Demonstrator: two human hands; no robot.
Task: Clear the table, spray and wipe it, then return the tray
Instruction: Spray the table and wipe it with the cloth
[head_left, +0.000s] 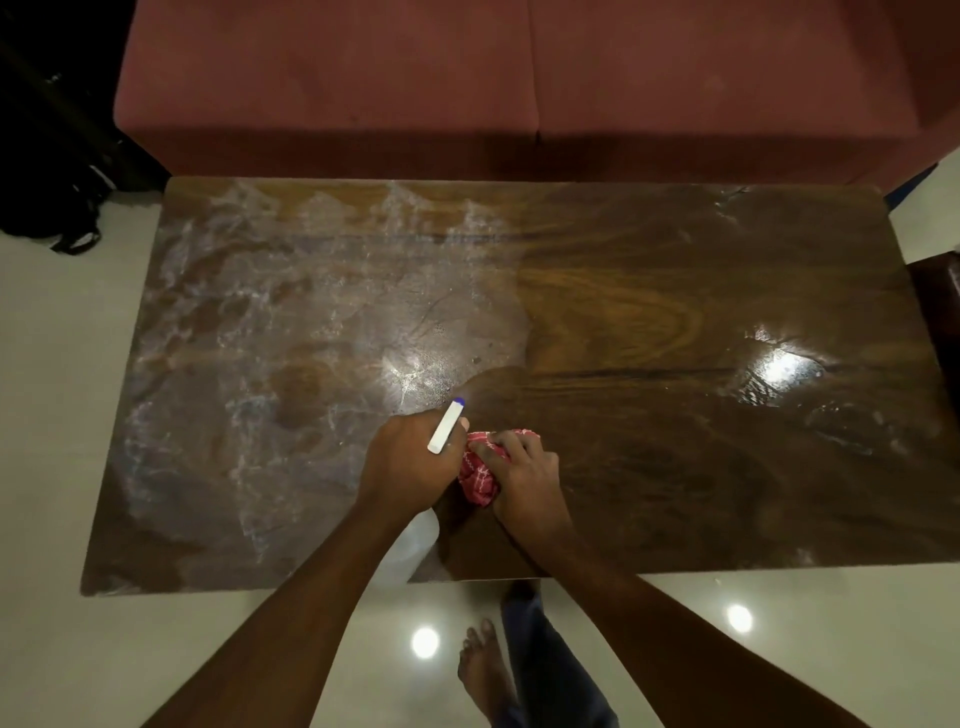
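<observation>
Your right grip (524, 467) pinches the cloth (480, 470); left grip (410, 457) clamps the sprayer (445, 426). The tabletop's (675, 467) hazy patch lies left of the cloth.

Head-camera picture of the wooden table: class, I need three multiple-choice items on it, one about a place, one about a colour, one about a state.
1. Where does the red-and-white checked cloth lie?
A. on the maroon sofa
B. on the brown wooden table, near its front edge
C. on the pale floor

2. What colour is the tip of the white spray-bottle nozzle?
A. blue
B. green
C. yellow

3. How does the table's left half look?
A. covered with plates
B. smeared with whitish film
C. draped with a towel

Answers:
1 B: the right hand presses the cloth on the table, in front of the sofa.
2 A: a blue tip shows above the left hand.
3 B: whitish streaks cover the left half, while the right half shows dark wood grain.
</observation>
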